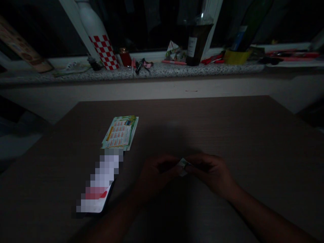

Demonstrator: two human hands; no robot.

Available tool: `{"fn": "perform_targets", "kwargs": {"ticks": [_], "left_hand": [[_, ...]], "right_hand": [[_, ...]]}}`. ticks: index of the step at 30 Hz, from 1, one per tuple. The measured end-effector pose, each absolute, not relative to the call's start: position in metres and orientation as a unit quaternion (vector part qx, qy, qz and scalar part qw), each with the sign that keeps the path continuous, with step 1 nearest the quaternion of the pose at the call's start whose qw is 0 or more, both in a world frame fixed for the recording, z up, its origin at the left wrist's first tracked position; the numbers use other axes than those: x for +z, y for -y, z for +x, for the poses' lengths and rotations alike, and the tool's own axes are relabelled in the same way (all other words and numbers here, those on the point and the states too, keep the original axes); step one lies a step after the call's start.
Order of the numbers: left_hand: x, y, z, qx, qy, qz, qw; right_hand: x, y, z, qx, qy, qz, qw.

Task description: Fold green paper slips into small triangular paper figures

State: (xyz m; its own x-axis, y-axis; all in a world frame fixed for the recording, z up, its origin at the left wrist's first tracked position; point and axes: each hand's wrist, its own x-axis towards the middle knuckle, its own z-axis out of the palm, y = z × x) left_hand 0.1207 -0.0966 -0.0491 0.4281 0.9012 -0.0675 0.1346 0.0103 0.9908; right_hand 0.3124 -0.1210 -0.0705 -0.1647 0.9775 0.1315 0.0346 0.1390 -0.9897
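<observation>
The scene is very dark. My left hand [155, 173] and my right hand [211, 172] meet over the brown table [227, 128], close to its near edge. Both pinch a small folded piece of pale paper [182, 166] between their fingertips, just above the tabletop. The fingers of both hands are curled around it.
A stack of green printed calendar cards [120, 132] lies left of centre. A phone with a lit, blurred screen [100, 184] lies just below the cards. On the granite windowsill [157, 71] behind stand a red-checked white bottle [97, 35], dark bottles [198, 37], pens and clutter.
</observation>
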Motion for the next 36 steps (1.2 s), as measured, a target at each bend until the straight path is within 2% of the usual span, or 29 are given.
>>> {"fn": "perform_targets", "kwargs": {"ticks": [2,6,10,17,22,27,32,36], "left_hand": [[-0.048,0.098,0.119,0.343,-0.428,0.627,0.553],[-0.047,0.097,0.116,0.346,-0.408,0.721,0.441],[-0.049,0.095,0.114,0.351,-0.357,0.771,0.393],[-0.042,0.094,0.109,0.266,-0.346,0.750,0.497],[-0.043,0.096,0.110,0.292,-0.403,0.645,0.580],[-0.042,0.099,0.112,0.295,-0.383,0.566,0.668],[-0.042,0.099,0.111,0.316,-0.375,0.568,0.662],[-0.044,0.098,0.108,0.331,-0.360,0.626,0.607]], "right_hand": [[-0.072,0.121,0.314,0.457,0.588,-0.447,0.495],[-0.070,0.121,0.317,0.393,0.641,-0.434,0.495],[-0.063,0.120,0.319,0.390,0.677,-0.391,0.487],[-0.060,0.120,0.321,0.464,0.618,-0.373,0.514],[-0.064,0.123,0.325,0.500,0.593,-0.407,0.482],[-0.064,0.125,0.324,0.491,0.579,-0.421,0.496],[-0.059,0.126,0.325,0.456,0.617,-0.410,0.493],[-0.053,0.127,0.326,0.408,0.656,-0.400,0.493]]}}
